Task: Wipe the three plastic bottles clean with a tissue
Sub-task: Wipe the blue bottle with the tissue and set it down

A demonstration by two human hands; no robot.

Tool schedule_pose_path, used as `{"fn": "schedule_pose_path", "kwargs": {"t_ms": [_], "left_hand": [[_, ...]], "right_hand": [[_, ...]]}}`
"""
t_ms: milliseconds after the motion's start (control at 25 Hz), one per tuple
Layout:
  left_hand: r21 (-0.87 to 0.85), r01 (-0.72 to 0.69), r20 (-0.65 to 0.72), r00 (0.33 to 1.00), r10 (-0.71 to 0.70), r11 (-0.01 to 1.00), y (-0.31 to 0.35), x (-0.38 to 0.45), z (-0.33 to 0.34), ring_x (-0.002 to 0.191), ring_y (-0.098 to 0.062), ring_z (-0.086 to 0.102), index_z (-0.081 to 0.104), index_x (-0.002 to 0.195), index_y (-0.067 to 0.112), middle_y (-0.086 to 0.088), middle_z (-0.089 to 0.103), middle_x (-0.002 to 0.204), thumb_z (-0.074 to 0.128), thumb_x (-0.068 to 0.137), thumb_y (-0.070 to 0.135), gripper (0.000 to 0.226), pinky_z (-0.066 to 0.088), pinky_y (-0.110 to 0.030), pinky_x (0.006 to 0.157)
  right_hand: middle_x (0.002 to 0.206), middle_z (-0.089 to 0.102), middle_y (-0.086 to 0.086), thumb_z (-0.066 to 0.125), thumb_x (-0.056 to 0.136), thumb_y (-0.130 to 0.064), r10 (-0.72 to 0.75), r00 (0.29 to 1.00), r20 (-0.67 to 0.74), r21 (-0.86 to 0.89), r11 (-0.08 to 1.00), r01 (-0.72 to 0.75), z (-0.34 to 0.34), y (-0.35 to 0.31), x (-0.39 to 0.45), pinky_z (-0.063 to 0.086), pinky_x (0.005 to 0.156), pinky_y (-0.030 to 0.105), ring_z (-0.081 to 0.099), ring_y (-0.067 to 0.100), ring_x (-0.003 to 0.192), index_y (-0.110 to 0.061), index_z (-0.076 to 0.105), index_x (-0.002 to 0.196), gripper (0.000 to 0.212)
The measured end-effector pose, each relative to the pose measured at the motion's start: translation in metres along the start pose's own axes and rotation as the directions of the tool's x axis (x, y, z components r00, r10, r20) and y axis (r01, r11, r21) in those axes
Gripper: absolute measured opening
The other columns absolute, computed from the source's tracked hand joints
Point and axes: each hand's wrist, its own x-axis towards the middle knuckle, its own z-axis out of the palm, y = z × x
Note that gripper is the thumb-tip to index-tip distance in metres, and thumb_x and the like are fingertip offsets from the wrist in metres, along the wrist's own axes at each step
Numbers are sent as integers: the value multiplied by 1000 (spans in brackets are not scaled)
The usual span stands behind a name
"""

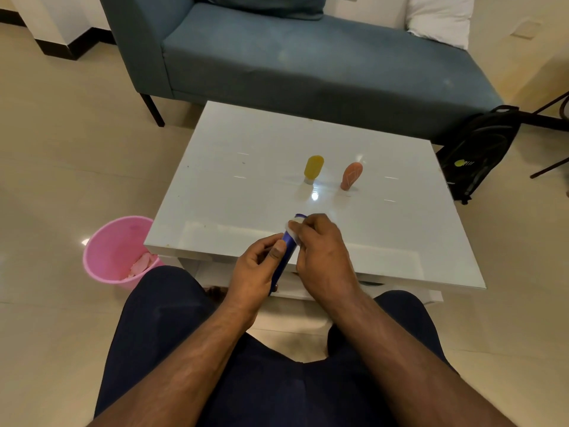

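pink bin (118, 251) on floor, left of table, crumpled bits inside | my left hand (257, 271) fingers curled round blue bottle (284, 257), held at white table (252, 143) near edge | my right hand (320, 251) pinching white tissue (293, 227) against bottle's top | yellow bottle (313, 168), orange bottle (351, 175) upright mid-table, apart

A glossy cream tiled floor (61, 143) runs through the room and mirrors soft overhead light. A low white tabletop (264, 143), shiny with a bright glare spot, stands in the middle. Behind it sits a blue-grey sofa (308, 63) on dark legs, with a white cushion (440, 20) at its right end. A pink plastic bin (114, 251) stands on the floor just beside the tabletop's left corner. A black backpack (480, 149) leans near the sofa's right end. Dark skirting (70, 44) lines the white wall at upper left.
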Motion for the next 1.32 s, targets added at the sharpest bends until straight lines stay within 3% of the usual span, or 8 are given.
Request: {"fn": "schedule_pose_path", "kwargs": {"t_ms": [160,280,360,640,800,960,1120,1320], "left_hand": [[62,-50,19,999,49,997,-2,0,2,96,-15,67,59,121,43,7,70,111,65,80,56,43,56,-24,68],[133,-96,36,995,92,986,-9,2,3,107,-9,62,57,127,40,12,63,122,76,86,36,45,54,-24,81],[161,-118,28,993,115,980,-12,4,1,109,-6,59,55,133,36,14,61,126,78,86,29,53,53,-16,80],[213,-159,27,987,157,964,-18,9,-1,115,-8,54,47,146,31,14,50,134,83,82,29,74,51,-14,80],[212,-178,15,984,179,961,-21,11,-2,117,-11,55,47,144,31,16,48,128,85,79,25,76,55,-18,85],[287,-220,57,975,213,932,-24,11,2,116,-7,52,46,143,30,16,47,126,87,77,28,78,49,-12,84],[185,-142,1,989,145,972,-22,11,0,112,-15,58,49,142,34,18,49,127,83,82,24,70,59,-32,87],[48,-35,120,992,29,998,-16,10,-3,96,-20,68,50,143,38,7,60,127,72,88,43,59,58,-33,71]], "right_hand": [[111,58,5,66,82,0,-82,996,29,-1,997,82,-2,5,-11,51,82,29,55,20,100,-14,60,123,43],[113,56,4,66,84,-1,26,1000,9,-42,999,-26,-8,14,4,52,83,30,54,20,102,-15,59,124,44],[114,56,3,67,84,-4,-17,998,62,-12,1000,17,-9,8,0,51,85,29,53,19,104,-15,60,123,41],[113,58,3,66,86,-8,-52,999,9,32,998,52,-6,11,-2,52,85,28,55,18,103,-14,61,121,36],[115,61,9,72,79,-4,-234,967,99,-36,971,238,-3,8,-19,53,85,32,57,23,105,-12,64,117,40],[120,55,-2,58,94,-20,46,998,49,75,996,-50,-3,19,3,50,89,21,50,6,103,-20,58,123,29],[119,56,3,61,89,-10,-140,985,102,49,990,136,-2,4,-19,45,88,18,52,11,107,-17,60,122,34],[111,57,0,59,91,-9,16,1000,-23,148,989,-12,-8,9,4,52,84,22,57,12,98,-15,64,119,29]]}}
